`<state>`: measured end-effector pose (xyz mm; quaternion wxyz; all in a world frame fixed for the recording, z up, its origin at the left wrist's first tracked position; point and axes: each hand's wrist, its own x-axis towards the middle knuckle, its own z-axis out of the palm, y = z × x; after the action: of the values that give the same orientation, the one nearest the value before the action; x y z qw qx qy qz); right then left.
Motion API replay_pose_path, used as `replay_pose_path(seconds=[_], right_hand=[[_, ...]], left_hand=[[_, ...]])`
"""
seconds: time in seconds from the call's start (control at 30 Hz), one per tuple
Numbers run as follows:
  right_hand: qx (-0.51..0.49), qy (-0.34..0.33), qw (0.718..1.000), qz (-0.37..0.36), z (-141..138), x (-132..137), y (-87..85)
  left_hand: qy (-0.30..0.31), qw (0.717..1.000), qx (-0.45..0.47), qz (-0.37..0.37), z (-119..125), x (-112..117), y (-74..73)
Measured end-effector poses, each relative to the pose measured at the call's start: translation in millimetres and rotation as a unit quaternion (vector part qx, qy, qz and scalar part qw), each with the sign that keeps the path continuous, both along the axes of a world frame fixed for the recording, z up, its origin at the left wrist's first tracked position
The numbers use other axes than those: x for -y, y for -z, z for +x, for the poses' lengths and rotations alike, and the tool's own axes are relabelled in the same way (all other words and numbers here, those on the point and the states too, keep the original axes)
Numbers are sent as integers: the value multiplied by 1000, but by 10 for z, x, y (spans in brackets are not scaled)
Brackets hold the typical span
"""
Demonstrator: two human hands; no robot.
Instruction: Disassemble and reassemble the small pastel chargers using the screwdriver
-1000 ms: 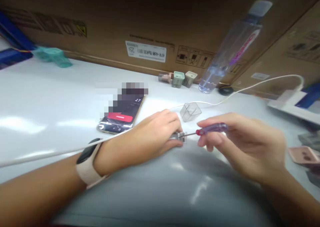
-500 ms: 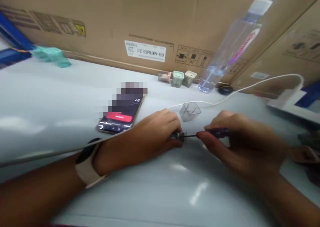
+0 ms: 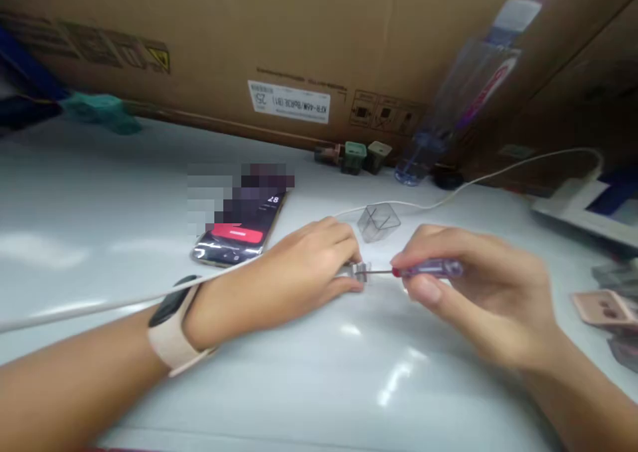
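One left hand [image 3: 312, 266], thumb and fingers closed in a pinch on a small clear part with metal-coloured pieces [image 3: 361, 272], held just above or on the glossy white worktop [image 3: 299, 379] — which of the two cannot be told. One right hand [image 3: 498, 292], fingers and thumb closed around a slim screwdriver with a translucent purple handle and red collar [image 3: 431, 268], its thin shaft level, the tip at the clear part. One transparent, square, box-like plastic cover [image 3: 379, 223], just beyond the hands. One dark smartphone with a lit screen [image 3: 239, 234], near the left forearm. One thin white cable [image 3: 100, 308], crossing a beige wristband with a dark face [image 3: 172, 339]. One tall clear plastic bottle with white cap [image 3: 456, 93] — upright, before a large brown cardboard box [image 3: 199, 13].
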<state>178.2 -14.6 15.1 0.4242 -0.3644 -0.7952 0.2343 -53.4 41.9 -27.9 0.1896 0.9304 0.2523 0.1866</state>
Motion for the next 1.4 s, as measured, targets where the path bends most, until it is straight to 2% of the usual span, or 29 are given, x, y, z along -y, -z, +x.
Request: replay_pose_path(seconds=[0.13, 0.47, 0.73, 1.2, 1.4], right_hand=[[10, -12, 1000, -22, 50, -1, -20], [45, 16, 996, 76, 47, -62, 58], [6, 62, 993, 101, -54, -14, 123], [-8, 135, 987, 86, -126, 6, 177], [-19, 134, 986, 98, -110, -1, 206]], left_hand=[[3, 1000, -3, -3, -1, 6, -13], [5, 1000, -2, -2, -15, 0, 10], [3, 1000, -3, -2, -17, 0, 10], [4, 1000, -6, 4, -12, 7, -10], [2, 1000, -9, 3, -3, 10, -4]])
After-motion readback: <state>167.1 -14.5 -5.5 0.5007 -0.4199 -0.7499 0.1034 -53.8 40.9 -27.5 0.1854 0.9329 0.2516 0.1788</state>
